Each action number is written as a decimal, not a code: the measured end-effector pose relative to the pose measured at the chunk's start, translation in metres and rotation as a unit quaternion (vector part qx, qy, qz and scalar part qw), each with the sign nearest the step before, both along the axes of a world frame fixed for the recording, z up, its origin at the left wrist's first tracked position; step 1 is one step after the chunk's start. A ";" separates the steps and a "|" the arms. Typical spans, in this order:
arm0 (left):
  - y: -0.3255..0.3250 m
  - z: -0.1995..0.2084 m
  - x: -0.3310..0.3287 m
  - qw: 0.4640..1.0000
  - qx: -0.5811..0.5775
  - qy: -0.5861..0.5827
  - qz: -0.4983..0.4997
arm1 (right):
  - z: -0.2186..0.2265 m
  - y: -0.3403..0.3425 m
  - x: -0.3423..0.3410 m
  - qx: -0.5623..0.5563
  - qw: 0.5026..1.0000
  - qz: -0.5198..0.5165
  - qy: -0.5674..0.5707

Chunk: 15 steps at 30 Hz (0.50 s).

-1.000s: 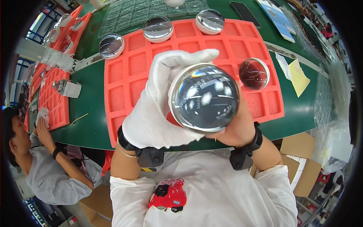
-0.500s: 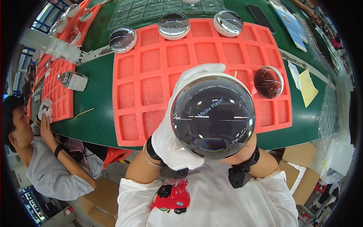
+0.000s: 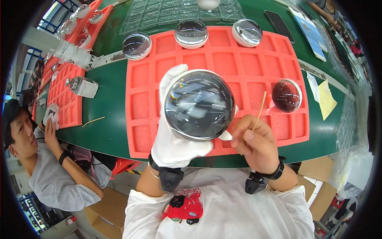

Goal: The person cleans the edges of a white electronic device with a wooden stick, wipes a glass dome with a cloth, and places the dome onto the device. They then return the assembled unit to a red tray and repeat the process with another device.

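Observation:
My left hand, in a white glove, is wrapped round a large clear glass dome with a dark underside and light reflections across it. Thumb and fingers cup the dome's left side and lower rim, above a pink foam tray with square pockets. My right hand is bare and closed, to the right of the dome. A thin wooden stick sticks up out of its fingers. A small white pointed piece, perhaps cloth, shows between its fingertips and the dome's rim; what it is I cannot tell.
Three glass domes rest along the tray's far edge, and a dark reddish one at its right. Left of the tray are a small bottle and another stick. A phone lies far right. A co-worker sits at left.
The dome has moved left and away from my body in my left hand. My right hand, mostly hidden behind the dome before, is now out to its right with the stick showing.

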<state>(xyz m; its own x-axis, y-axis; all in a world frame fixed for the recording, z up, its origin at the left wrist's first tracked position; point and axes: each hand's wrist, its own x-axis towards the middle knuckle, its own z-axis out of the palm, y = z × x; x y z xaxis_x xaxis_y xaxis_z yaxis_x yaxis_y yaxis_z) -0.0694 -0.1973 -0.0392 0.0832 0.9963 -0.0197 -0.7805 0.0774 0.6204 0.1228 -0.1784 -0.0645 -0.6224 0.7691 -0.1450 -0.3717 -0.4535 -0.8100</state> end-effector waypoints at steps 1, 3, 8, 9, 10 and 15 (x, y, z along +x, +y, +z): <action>-0.001 -0.001 -0.001 0.990 0.062 0.119 0.049 | 0.000 0.000 0.002 -0.005 1.000 -0.011 -0.005; -0.002 -0.004 -0.004 0.910 0.176 0.347 0.141 | 0.004 0.004 0.007 -0.008 1.000 -0.015 -0.002; 0.000 -0.002 0.001 0.807 0.223 0.523 0.162 | 0.010 0.012 0.012 0.013 0.998 -0.054 0.004; -0.001 -0.003 0.003 0.820 0.210 0.509 0.156 | 0.009 0.012 0.012 0.026 0.997 -0.068 0.005; -0.002 -0.004 0.004 0.833 0.197 0.495 0.151 | 0.008 0.012 0.012 0.024 0.997 -0.067 0.003; 0.000 -0.009 0.004 0.837 0.197 0.489 0.148 | 0.007 0.013 0.013 0.051 0.995 -0.081 -0.009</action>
